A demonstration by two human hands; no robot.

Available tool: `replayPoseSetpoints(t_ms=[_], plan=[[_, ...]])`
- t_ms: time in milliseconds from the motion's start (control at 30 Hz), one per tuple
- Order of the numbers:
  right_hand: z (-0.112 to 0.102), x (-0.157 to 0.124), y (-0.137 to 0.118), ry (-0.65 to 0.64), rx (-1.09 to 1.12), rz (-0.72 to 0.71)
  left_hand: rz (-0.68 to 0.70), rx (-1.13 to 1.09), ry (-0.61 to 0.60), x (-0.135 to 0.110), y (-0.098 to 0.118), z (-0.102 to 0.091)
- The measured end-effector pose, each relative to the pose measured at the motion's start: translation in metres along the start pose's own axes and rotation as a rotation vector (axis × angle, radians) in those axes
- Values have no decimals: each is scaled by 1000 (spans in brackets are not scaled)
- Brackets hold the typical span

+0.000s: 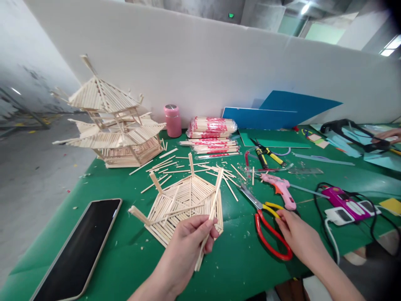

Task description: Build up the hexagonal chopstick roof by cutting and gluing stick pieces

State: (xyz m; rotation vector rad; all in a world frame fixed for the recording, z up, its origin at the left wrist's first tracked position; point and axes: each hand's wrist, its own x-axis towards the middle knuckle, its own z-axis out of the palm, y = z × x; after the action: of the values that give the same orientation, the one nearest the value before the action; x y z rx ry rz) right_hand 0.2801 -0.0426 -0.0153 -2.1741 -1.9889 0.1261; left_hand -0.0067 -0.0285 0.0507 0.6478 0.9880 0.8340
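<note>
My left hand (188,242) pinches a thin wooden stick (210,217) that slants up over a flat hexagonal panel of glued sticks (184,200) lying on the green table cover (119,184). My right hand (297,236) rests on the handle end of red-and-yellow scissors (269,234), fingers curled, just below a pink glue gun (280,188). Loose sticks (175,165) lie scattered beyond the panel.
A stick pagoda model (112,125) stands at the back left. A phone (78,251) lies front left. Wrapped chopstick packs (213,127), a pink jar (172,120), yellow-handled pliers (266,154), a power strip (347,207) with cables and blue card sheets (282,110) fill the back and right.
</note>
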Motion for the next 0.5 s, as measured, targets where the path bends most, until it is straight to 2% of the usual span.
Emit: replayPoseSetpoints(t_ms=[100,200,367,433,500], plan=[[-9,-12,8,26,142,40,37,-45,-20,2,5,-5],[-22,-24,8,-2,360,186,55,-89,-30,5,11,-7],[-39,-37,-13,-140,972,456,53,-154,-26,8,16,-10],[-42,-40,-22,-178,1155,486,54,-170,-19,8,16,-12],[-43,-41,-30,-245,1260,446,56,-179,-17,7,17,-12]])
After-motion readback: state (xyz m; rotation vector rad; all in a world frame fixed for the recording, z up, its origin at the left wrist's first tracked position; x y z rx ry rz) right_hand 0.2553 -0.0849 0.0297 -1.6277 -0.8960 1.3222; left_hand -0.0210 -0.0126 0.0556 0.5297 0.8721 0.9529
